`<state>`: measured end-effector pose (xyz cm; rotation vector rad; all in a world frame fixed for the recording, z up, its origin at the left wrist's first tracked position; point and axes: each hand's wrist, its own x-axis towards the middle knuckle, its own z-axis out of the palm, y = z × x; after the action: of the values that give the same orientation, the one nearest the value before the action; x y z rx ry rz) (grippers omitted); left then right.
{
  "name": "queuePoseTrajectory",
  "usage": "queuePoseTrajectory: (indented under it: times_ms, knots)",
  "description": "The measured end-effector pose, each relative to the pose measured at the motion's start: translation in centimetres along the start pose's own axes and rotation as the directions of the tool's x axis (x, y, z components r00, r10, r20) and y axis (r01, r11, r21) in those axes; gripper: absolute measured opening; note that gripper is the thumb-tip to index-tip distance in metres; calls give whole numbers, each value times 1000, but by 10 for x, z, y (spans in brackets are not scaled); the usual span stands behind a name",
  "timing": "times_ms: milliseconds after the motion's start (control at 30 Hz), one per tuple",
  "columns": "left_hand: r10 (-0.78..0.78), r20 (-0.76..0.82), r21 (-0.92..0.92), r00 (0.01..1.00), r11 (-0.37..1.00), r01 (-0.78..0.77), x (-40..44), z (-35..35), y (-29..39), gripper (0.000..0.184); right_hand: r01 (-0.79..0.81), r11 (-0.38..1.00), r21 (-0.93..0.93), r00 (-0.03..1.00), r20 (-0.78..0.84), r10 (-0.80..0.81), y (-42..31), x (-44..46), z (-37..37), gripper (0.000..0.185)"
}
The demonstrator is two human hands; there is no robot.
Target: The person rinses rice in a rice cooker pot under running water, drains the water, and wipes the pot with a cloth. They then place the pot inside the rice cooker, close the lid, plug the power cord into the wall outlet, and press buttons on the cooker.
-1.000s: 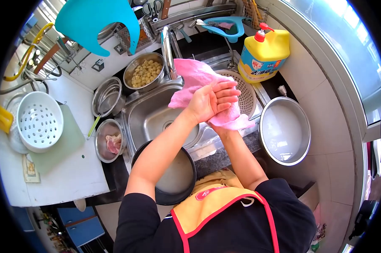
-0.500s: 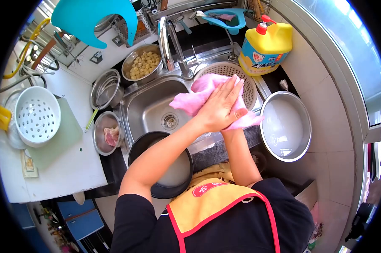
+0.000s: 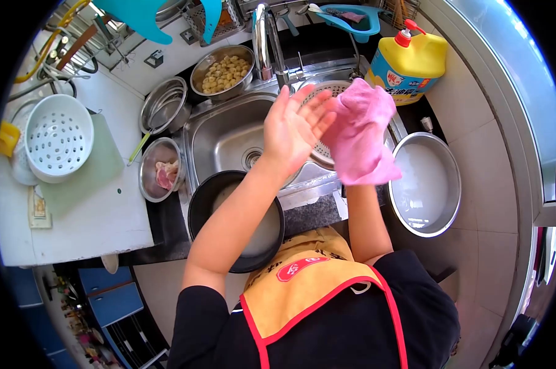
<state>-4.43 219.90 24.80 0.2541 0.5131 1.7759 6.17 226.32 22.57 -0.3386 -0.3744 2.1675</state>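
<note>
My left hand (image 3: 295,130) is raised over the sink, its palm turned up and its fingers spread, with nothing in it. Close beside it, a pink cloth (image 3: 365,132) is draped over my right hand, which holds it up; the cloth hides those fingers, and only the wrist (image 3: 360,192) shows below. Beneath the cloth, partly covered, a perforated metal colander (image 3: 323,154) sits over the right side of the sink. The steel sink basin (image 3: 219,135) lies to the left of my left hand, under the faucet (image 3: 262,43).
A black pot (image 3: 277,237) with cloudy liquid stands under my left forearm. At right are a steel basin (image 3: 457,190) of whitish water and a yellow detergent jug (image 3: 416,58). Bowls of yellowish chunks (image 3: 227,75) and raw meat (image 3: 166,174) flank the sink. A white strainer (image 3: 59,135) lies left.
My left hand has come off the pink cloth and turned palm up, moving left. The cloth now hangs over my right hand alone. The view has shifted slightly.
</note>
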Motion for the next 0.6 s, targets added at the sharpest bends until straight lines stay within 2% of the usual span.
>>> queuePoseTrajectory:
  times_ms: [33,67,100,133,167,233,267,300,333,367,433,467,533,600]
  knots:
    - [125,-166,274,978,959,-76,8,-1,-7,58,-2,1000,-17,1000,3,2,7,-8,0,34]
    - [282,-286,533,916,841,-92,16,0,-17,61,18,999,-40,1000,-13,-19,18,-15,-1,33]
    - [427,-216,768,878,630,-117,33,-25,-29,77,43,997,-68,999,-24,-45,33,-23,-3,33]
    - [510,-74,951,857,295,-93,39,-37,-45,80,58,994,-90,998,-31,-61,43,-30,-5,32]
    - [492,-54,960,869,266,-91,43,-49,-57,76,65,992,-111,997,-34,-69,49,-36,-6,32]
    - [477,-34,968,878,234,-89,47,-56,-71,71,68,988,-140,997,-29,-73,49,-41,-7,31]
    - [366,-244,854,898,520,20,47,-58,-77,63,73,985,-155,997,-24,-78,47,-42,-8,31]
    - [122,-314,659,942,742,123,43,-64,-80,56,74,982,-177,997,-19,-78,47,-43,-8,30]
    - [-129,-363,421,923,861,286,39,-70,-83,51,78,979,-191,996,-14,-82,47,-44,-8,30]
    - [-233,-302,468,925,809,356,19,-54,-66,45,80,975,-209,996,-15,-85,49,-45,-8,30]
    - [-206,-267,565,941,758,326,-15,-12,-45,30,72,969,-236,997,6,-72,50,-46,-6,30]
    - [-207,-210,502,955,816,288,-23,-19,-41,33,51,971,-232,999,20,-48,50,-44,-4,30]
    - [-188,-362,525,913,768,367,-52,-2,-14,40,-26,969,-247,997,61,42,41,-43,7,33]
    - [-157,-230,768,961,577,278,-92,-19,26,49,-220,948,-230,960,122,252,24,-41,24,37]
